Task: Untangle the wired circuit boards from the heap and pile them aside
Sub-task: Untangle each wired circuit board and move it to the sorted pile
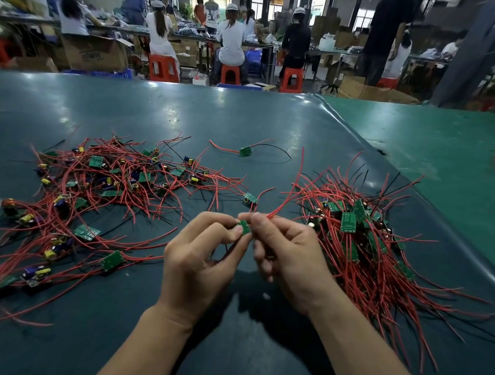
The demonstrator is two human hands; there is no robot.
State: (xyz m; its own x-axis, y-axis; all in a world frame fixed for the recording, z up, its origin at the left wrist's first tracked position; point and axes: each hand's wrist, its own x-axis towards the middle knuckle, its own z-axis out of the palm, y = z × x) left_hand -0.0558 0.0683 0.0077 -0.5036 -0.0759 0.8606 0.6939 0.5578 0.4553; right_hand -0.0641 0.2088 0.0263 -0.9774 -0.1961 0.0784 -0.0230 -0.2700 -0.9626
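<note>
A small green circuit board (244,226) is held above the table's near middle. My left hand (199,256) pinches its left edge between thumb and fingers. My right hand (285,255) pinches its right side, where a red wire (290,194) leaves and arcs up and right. A tangled heap of boards (103,185) with red and black wires spreads over the left of the table. A denser pile of boards (361,236) with wires trailing toward me lies on the right.
The dark green table mat (244,124) stretches ahead, with a lighter green surface (443,140) past its raised right edge. One lone wired board (245,151) lies far centre; another (250,198) sits just beyond my hands. Seated workers and red stools (163,68) fill the background.
</note>
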